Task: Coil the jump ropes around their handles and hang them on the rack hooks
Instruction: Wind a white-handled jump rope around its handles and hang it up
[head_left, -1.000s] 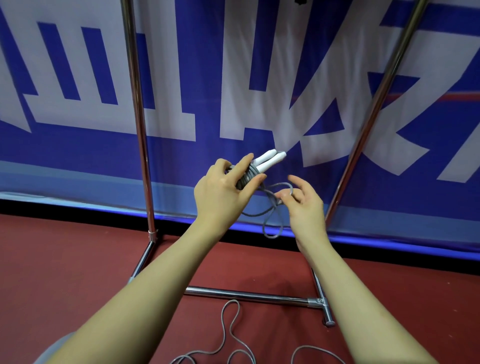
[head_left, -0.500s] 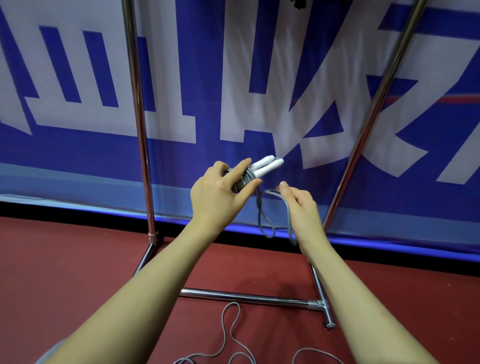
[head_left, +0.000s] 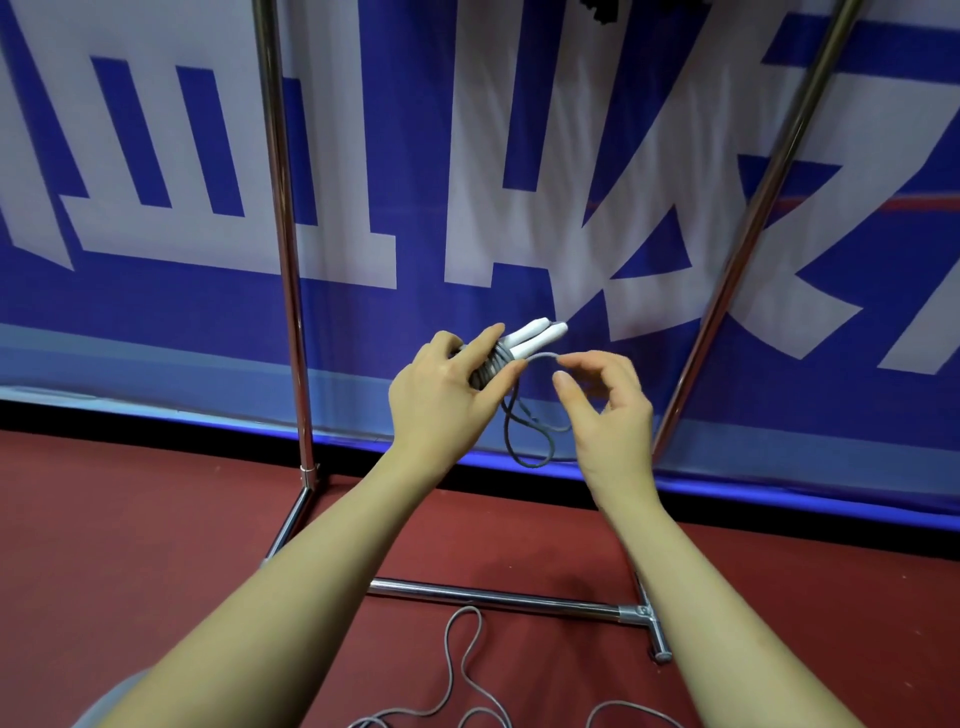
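- Fingers of the left hand (head_left: 441, 387) curl round the two white handles (head_left: 535, 335) and the grey coil (head_left: 491, 364) already wound on them, with the index finger laid over the top and the thumb pressing the turns from the near side.
- Right hand (head_left: 605, 402) sits just right of the bundle, its thumb and forefinger half curled toward each other around the free loop of rope (head_left: 543, 357); whether they actually pinch it cannot be told.
- Handles lie side by side, long axis slanting up and to the right, with the white tips poking out past the left fingers toward the right hand.
- Loose rope tail (head_left: 524, 436) hangs below the bundle in a short double loop, between the two wrists.
- Judged from this, the next wrap must pass over the handle tips, so the right hand is the nearer one to carry it.
- Rack upright (head_left: 283, 234) stands to the left and a slanted pole (head_left: 753, 228) to the right; no hooks show.
- Second rope (head_left: 457, 670) lies uncoiled on the red floor (head_left: 130, 519) by the rack's base bar (head_left: 498, 597).
- No container is in view.
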